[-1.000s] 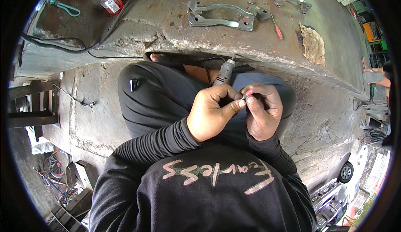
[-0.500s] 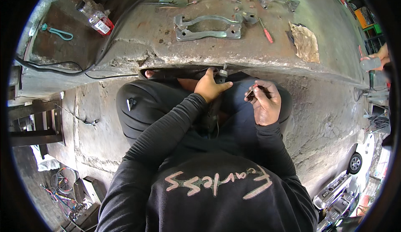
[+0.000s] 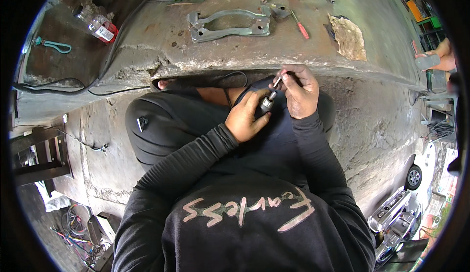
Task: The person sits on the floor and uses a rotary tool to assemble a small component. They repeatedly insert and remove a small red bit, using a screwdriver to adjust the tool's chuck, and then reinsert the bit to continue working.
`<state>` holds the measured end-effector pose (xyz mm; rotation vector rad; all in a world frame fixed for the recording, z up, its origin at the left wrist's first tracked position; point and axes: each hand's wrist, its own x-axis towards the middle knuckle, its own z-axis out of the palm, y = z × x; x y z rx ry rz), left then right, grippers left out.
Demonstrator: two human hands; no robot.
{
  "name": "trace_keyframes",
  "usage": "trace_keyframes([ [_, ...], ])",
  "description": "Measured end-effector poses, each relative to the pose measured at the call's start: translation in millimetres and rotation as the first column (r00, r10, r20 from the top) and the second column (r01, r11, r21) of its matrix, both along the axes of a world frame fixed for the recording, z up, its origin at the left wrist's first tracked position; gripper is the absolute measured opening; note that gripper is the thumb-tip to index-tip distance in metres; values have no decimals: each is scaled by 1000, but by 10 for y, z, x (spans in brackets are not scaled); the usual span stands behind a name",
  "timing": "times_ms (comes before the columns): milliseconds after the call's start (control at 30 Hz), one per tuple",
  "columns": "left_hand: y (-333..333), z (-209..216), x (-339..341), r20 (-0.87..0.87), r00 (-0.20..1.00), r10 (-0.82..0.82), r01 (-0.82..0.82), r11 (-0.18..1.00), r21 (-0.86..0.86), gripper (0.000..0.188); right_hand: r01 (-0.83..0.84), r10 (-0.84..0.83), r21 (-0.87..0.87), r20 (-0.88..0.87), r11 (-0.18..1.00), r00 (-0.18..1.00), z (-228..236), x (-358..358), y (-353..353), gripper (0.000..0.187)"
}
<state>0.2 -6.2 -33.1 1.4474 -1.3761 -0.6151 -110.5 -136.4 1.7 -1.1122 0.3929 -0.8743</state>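
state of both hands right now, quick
Left hand: closed around a handheld rotary tool.
Right hand: closed, pinching a thin-shanked bit at the fingertips.

clear-and-red bottle [image 3: 102,29], upper left; teal loop [image 3: 49,43] near it; car wheel [image 3: 414,177], right; bicycle [image 3: 77,219], probably, lower left

Rotary tool [image 3: 267,104] (blk) nr bit [image 3: 277,82]
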Motion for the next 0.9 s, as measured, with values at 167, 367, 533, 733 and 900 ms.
trace_keyframes([
  [167, 0, 3, 11, 8, 1000, -3, 3, 999, 42, 56, 58, -60, 88, 20, 994, 998, -45, -75, 41, 16],
  [367, -23, 6, 16, -7, 1000, -1, 1, 999, 34, 56, 66, -65, 11, -29, 998, 997, -76, -59, 51, 14],
  [533, -33, -9, 26, -15, 1000, 5, -4, 999, 48, 56, 64, -69, -77, -63, 995, 996, -114, -65, 54, 15],
  [733, -38, -18, 25, -10, 1000, 18, -18, 998, 55, 54, 63, -67, -49, -93, 997, 993, -147, -77, 19, 15],
  [900, -45, -31, 31, -18, 999, 26, -25, 997, 68, 53, 72, -87, -106, -149, 992, 985, -186, -89, 27, 16],
])
